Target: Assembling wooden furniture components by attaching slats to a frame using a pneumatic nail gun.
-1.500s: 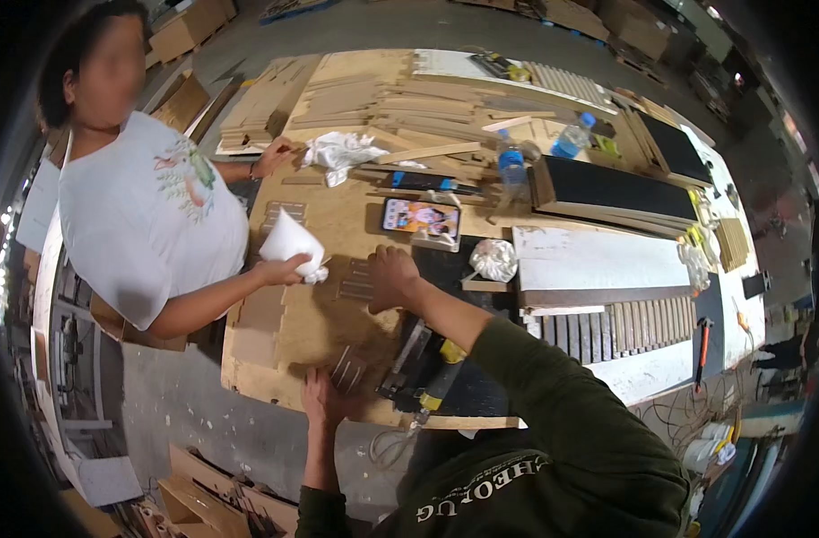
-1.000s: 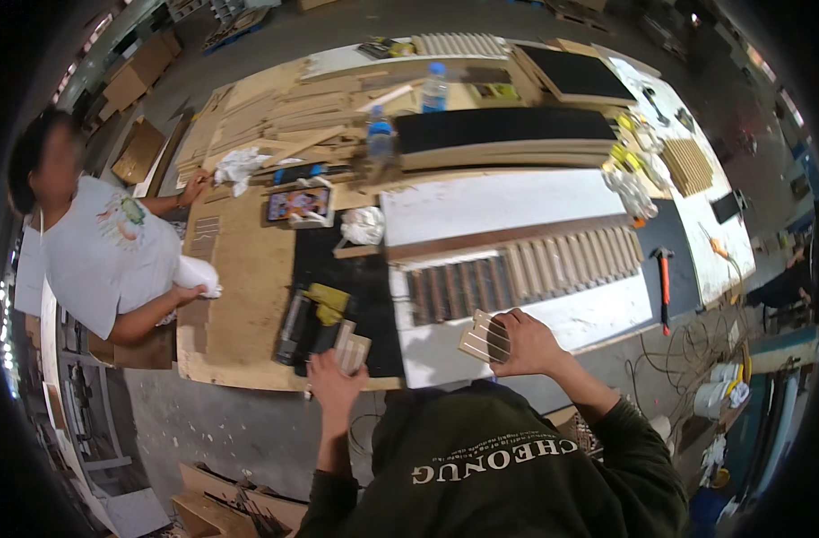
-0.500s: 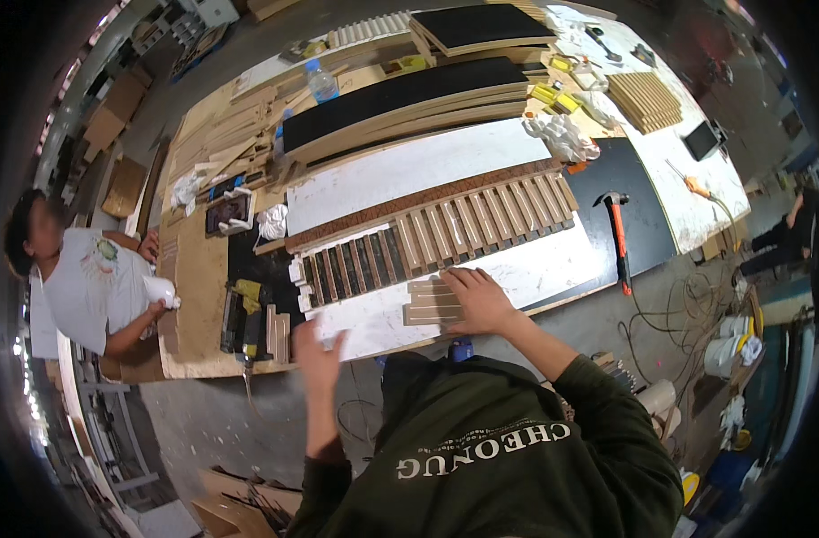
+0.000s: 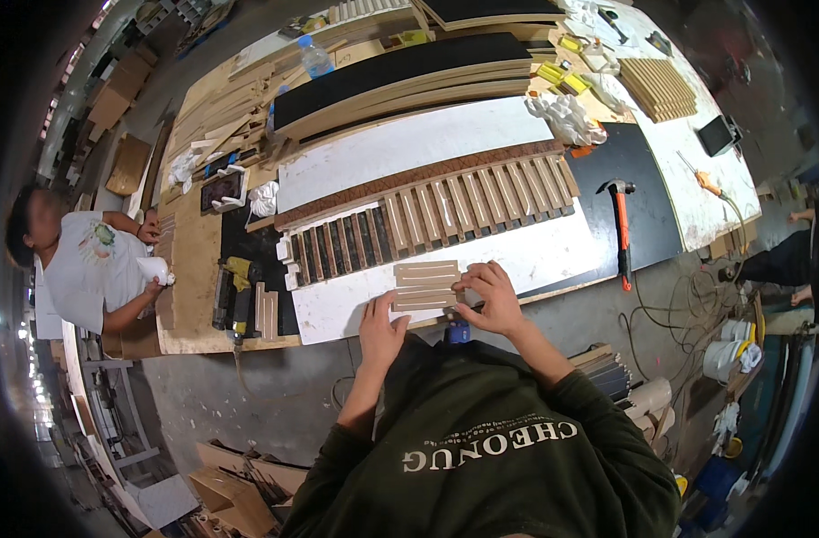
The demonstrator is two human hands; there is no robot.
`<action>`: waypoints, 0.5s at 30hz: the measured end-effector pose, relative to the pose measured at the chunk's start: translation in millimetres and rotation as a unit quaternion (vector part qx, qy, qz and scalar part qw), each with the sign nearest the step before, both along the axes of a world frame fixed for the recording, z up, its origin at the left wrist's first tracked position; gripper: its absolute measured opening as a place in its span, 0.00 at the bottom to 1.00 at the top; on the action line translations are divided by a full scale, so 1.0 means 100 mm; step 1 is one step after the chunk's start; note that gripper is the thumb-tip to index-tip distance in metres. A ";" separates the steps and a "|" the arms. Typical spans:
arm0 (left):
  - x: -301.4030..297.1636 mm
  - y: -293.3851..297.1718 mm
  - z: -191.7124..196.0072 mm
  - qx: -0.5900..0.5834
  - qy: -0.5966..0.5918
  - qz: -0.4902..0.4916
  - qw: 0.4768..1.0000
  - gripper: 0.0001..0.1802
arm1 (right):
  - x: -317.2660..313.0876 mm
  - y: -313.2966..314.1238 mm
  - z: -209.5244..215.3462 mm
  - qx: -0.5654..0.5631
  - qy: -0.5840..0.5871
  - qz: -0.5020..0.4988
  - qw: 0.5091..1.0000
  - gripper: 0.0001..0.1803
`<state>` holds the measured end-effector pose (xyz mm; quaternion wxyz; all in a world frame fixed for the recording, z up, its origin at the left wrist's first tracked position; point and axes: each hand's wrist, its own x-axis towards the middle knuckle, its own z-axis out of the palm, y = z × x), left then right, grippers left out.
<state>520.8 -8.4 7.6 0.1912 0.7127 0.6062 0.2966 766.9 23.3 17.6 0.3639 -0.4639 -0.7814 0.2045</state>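
Four short wooden slats (image 4: pixel 426 285) sat side by side under my hands, near the front edge of the white board (image 4: pixel 553 251) on the tabletop (image 4: pixel 194 269). My right hand (image 4: pixel 488 296) had its fingers spread and resting on the right end of that little set, thumb at the lower edge, pressing more than gripping. My left hand (image 4: pixel 382 330) was flat and relaxed just below the left corner, touching the board edge; I honestly couldn't tell if it touched the slats at all.

Progress-wise, I'd say it was somewhere in the middle. Just behind my set lay a long row of slats (image 4: pixel 432 215) running across the board, pale ones on the right, darker ones toward the left, so a good chunk looked laid out already. My four weren't joined to that row, and plenty of bare white board was showing in front.

A hammer (image 4: pixel 620 229) with an orange handle lay off to my right on the black sheet (image 4: pixel 642 179), untouched. A nail gun (image 4: pixel 233 291) sat on the far left, well apart from me. Another person (image 4: pixel 91 260) in a white shirt was working at the left end with a white rag (image 4: pixel 152 267).
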 end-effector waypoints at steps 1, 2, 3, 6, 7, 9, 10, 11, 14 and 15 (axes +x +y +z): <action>0.02 -0.01 -0.01 0.000 0.000 -0.001 1.000 0.29 | 0.01 0.00 -0.01 -0.011 0.004 0.005 1.000 0.18; 0.04 -0.02 -0.01 -0.012 -0.003 0.013 1.000 0.29 | 0.03 0.00 -0.01 -0.011 0.004 0.004 1.000 0.18; 0.04 -0.04 -0.01 -0.025 -0.005 0.027 0.999 0.29 | 0.03 -0.01 -0.01 -0.013 0.003 0.003 1.000 0.19; 0.05 -0.09 0.02 -0.063 -0.033 0.034 0.997 0.29 | 0.04 -0.01 0.00 -0.017 0.004 0.005 1.000 0.21; 0.03 -0.12 0.02 -0.062 -0.033 0.034 0.997 0.29 | 0.04 -0.01 0.00 -0.018 0.007 0.007 1.000 0.22; -0.05 -0.19 0.04 -0.091 -0.060 0.025 0.994 0.27 | 0.04 -0.02 0.00 -0.021 0.003 0.002 1.000 0.23; -0.10 -0.24 0.06 -0.090 -0.060 0.025 0.994 0.27 | 0.03 -0.02 -0.01 -0.025 0.000 -0.003 1.000 0.23; -0.15 -0.29 0.09 -0.110 -0.097 0.029 0.989 0.26 | 0.04 -0.02 -0.02 -0.024 0.000 -0.003 1.000 0.23; -0.33 -0.34 0.16 -0.115 -0.193 0.035 0.974 0.24 | 0.03 -0.01 -0.03 -0.017 0.005 -0.013 1.000 0.23; -0.38 -0.31 0.17 -0.110 -0.235 0.083 0.962 0.23 | 0.03 -0.01 -0.02 -0.025 0.014 -0.013 1.000 0.23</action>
